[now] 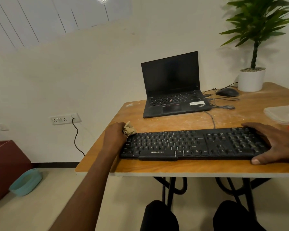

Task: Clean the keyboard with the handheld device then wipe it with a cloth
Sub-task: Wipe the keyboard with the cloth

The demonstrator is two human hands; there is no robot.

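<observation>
A black keyboard lies along the front of the wooden table. My left hand is closed around a crumpled beige cloth, which rests on the keyboard's far left corner. My right hand lies spread over the keyboard's right end, thumb at the front edge, holding it down. No handheld cleaning device is in view.
An open black laptop stands behind the keyboard, with a black mouse and loose cables to its right. A potted plant stands at the back right corner. White plastic containers lie at the right edge. The table's left edge is close to my left hand.
</observation>
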